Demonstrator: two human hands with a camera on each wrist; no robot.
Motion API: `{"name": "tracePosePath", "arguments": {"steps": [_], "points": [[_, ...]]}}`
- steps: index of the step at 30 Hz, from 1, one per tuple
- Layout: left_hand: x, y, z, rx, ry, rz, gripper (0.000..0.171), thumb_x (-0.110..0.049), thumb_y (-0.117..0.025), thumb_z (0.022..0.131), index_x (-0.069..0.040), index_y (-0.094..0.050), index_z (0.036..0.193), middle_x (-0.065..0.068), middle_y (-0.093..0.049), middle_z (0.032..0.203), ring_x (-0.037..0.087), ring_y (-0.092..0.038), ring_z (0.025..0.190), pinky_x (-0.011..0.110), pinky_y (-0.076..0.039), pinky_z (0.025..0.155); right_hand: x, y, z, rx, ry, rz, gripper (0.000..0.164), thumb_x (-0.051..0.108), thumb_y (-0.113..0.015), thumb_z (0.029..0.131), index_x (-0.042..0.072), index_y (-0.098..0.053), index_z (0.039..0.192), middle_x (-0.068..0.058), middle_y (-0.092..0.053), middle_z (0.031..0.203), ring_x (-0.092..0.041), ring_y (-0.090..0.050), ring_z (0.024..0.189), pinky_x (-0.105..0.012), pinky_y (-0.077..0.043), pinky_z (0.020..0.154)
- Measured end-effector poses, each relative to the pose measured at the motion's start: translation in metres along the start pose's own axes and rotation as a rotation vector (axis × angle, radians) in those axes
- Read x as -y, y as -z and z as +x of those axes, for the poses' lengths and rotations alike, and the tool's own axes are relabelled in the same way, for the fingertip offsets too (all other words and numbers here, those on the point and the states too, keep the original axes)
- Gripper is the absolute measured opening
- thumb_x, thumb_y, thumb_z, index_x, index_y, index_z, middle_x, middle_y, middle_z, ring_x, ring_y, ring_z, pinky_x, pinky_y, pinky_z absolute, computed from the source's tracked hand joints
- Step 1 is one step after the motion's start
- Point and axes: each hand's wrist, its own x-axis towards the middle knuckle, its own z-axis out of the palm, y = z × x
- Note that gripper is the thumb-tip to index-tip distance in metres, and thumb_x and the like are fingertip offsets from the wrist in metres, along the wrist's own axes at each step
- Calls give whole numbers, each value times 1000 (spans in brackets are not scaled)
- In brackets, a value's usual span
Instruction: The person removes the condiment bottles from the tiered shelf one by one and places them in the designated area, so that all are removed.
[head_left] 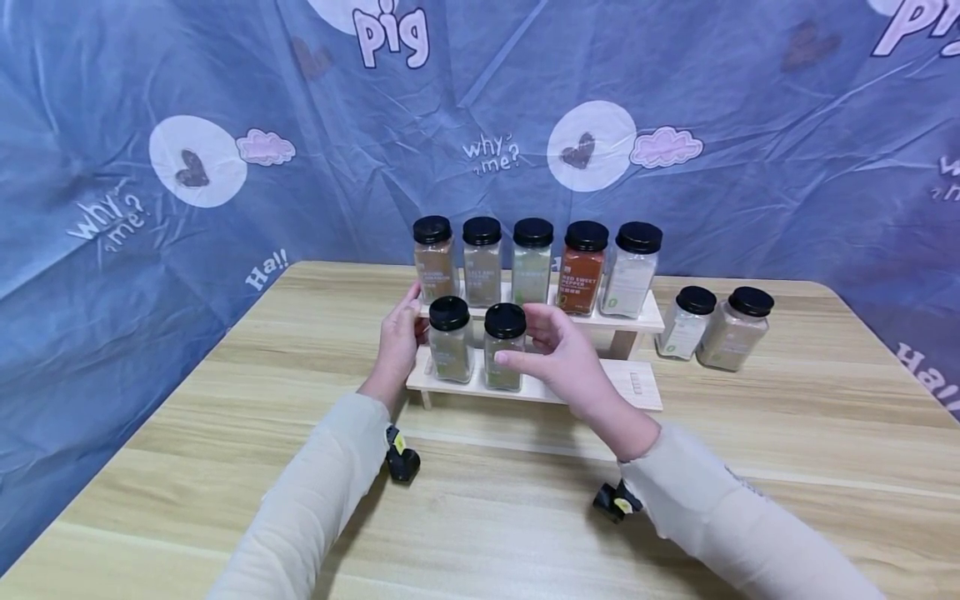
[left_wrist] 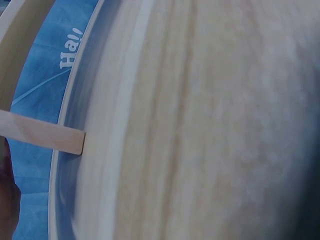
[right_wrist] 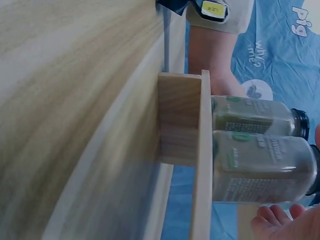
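A two-tier wooden spice rack (head_left: 630, 385) stands on the table. My right hand (head_left: 564, 357) holds a spice jar (head_left: 504, 358) with a black lid on the lower shelf, thumb across its front and fingers at its far right side. In the right wrist view that jar (right_wrist: 262, 167) has its base at the shelf, beside a second jar (right_wrist: 252, 115). This second greenish jar (head_left: 451, 350) stands at the lower shelf's left. My left hand (head_left: 397, 342) grips the rack's left end by the upper shelf, its fingertips partly hidden.
Several black-lidded jars line the upper shelf, among them a red pepper jar (head_left: 581, 275) and a white one (head_left: 632, 279). Two more, a white-filled jar (head_left: 682, 329) and a brownish jar (head_left: 731, 337), stand on the table right of the rack. A blue printed cloth (head_left: 465, 100) hangs behind.
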Motion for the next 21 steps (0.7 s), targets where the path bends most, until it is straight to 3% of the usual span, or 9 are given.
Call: {"name": "tracePosePath", "arguments": {"steps": [9,15,21], "points": [[1,0,0,-3,4,7,49,-14,-35,92,-9,-39,141,-5,-44,56,1,-48,58,16,-42,54,-11,-10,4,-5,-27,-27,64,5,-78,70,4,-47,126,-13,-56,120,-22,-51,112,-35,-37,102],[0,0,0,-9,9,7,48,-15,-35,93,-11,-40,141,-3,-40,56,2,-46,57,16,-42,54,-19,-17,4,-3,-31,-83,62,9,-80,69,6,-49,123,-11,-57,115,-20,-52,101,-32,-43,88],[-1,0,-1,1,14,11,47,-15,-34,95,-11,-38,141,-5,-45,58,2,-47,59,15,-42,55,-25,-23,6,-6,-49,-59,64,6,-79,68,3,-47,123,-14,-57,120,-24,-56,107,-33,-46,89]]}}
